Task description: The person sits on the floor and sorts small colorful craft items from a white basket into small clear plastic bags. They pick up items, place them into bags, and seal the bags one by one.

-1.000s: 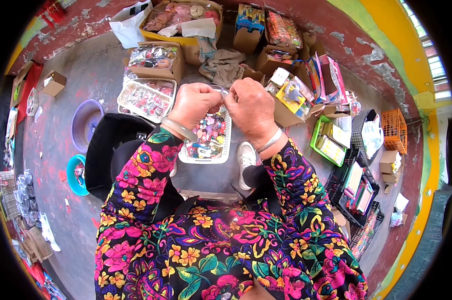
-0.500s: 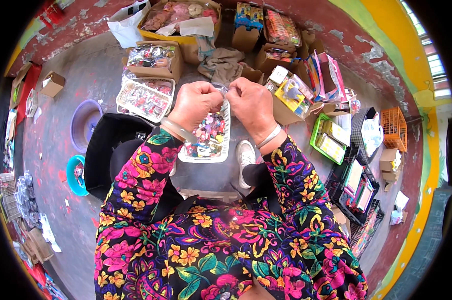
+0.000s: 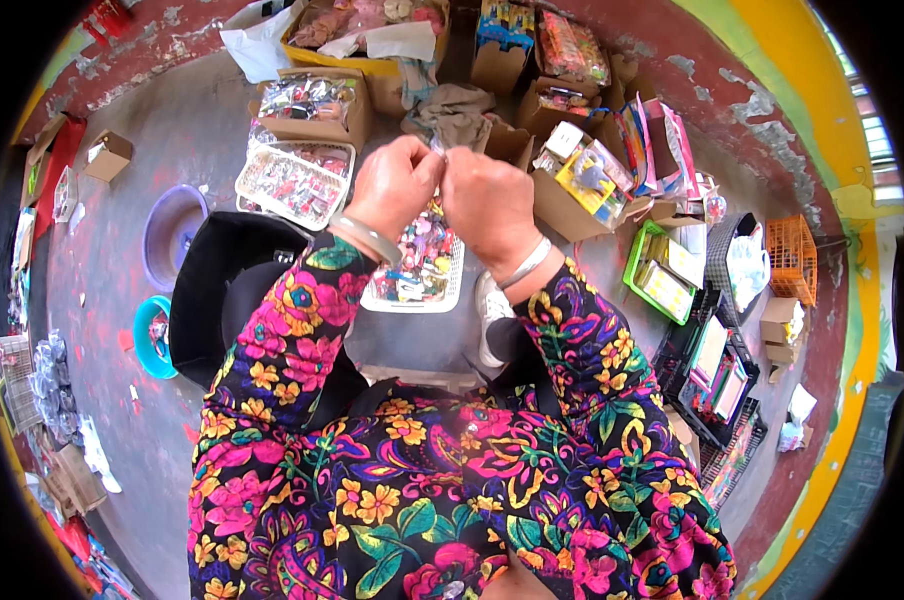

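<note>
My left hand [image 3: 397,182] and my right hand [image 3: 490,200] meet in front of me, both closed, with their thumbs and fingertips pinched close together. Between them they grip a small clear plastic bag [image 3: 438,145], most of it covered by the fingers. What the bag may hold is hidden. Below the hands stands a white plastic basket [image 3: 412,304] filled with small colourful trinkets [image 3: 424,258], partly covered by my hands. A bangle circles my left wrist and a silver one my right.
To the left are a white basket of small packed items [image 3: 294,185], a black container [image 3: 212,290], a purple basin [image 3: 162,240] and a turquoise basin [image 3: 150,350]. Cardboard boxes [image 3: 572,205] stand ahead right. A green basket [image 3: 637,262] and black crates [image 3: 707,385] lie right.
Both hands have drawn closer together, the right moving left, and the plastic between them shows less. The whole view has shifted slightly.
</note>
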{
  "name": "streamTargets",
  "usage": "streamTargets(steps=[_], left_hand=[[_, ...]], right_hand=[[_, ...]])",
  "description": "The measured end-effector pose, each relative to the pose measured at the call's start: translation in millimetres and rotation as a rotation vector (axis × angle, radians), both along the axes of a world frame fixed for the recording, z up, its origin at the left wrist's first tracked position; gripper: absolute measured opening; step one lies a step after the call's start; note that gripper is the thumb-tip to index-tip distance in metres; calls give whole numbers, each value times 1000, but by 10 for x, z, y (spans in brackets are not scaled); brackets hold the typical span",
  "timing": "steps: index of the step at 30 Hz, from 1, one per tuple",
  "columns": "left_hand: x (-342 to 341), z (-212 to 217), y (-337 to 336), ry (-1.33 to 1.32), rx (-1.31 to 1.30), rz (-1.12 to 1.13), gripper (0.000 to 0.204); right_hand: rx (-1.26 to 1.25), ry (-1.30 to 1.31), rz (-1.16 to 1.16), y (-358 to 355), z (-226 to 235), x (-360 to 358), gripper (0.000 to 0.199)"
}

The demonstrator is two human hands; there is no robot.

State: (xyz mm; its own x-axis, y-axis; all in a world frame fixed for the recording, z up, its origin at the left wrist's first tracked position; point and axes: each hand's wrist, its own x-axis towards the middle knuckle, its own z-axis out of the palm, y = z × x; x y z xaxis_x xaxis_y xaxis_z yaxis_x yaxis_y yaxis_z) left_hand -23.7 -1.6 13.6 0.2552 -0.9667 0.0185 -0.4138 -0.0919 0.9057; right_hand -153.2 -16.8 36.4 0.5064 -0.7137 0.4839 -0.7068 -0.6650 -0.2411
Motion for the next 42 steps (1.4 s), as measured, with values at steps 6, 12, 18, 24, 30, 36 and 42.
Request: streamTargets(steps=[6, 12, 18, 24, 30, 36, 42], left_hand=[[93, 6, -42, -329, -43, -135, 16], [31, 87, 10, -387, 10, -41, 15], [78, 64, 54, -564, -341, -160, 21], [162, 57, 33, -584, -227, -225, 16], [477, 4, -62, -413, -264, -74, 17], [656, 276, -84, -432, -219, 133, 26], [480, 420, -30, -360, -189, 139, 17]], right_hand=[[-69, 41, -37, -66, -11, -10, 7], [-1, -7, -36, -103, -54, -32, 5], [-26, 17, 111, -141, -93, -2, 2], [-118, 56, 189, -198, -55, -64, 7], [75, -348, 140, -358, -125, -122, 11], [353, 53, 78, -447, -881, -147, 14], [783, 642, 207, -348, -1690, -163, 19]])
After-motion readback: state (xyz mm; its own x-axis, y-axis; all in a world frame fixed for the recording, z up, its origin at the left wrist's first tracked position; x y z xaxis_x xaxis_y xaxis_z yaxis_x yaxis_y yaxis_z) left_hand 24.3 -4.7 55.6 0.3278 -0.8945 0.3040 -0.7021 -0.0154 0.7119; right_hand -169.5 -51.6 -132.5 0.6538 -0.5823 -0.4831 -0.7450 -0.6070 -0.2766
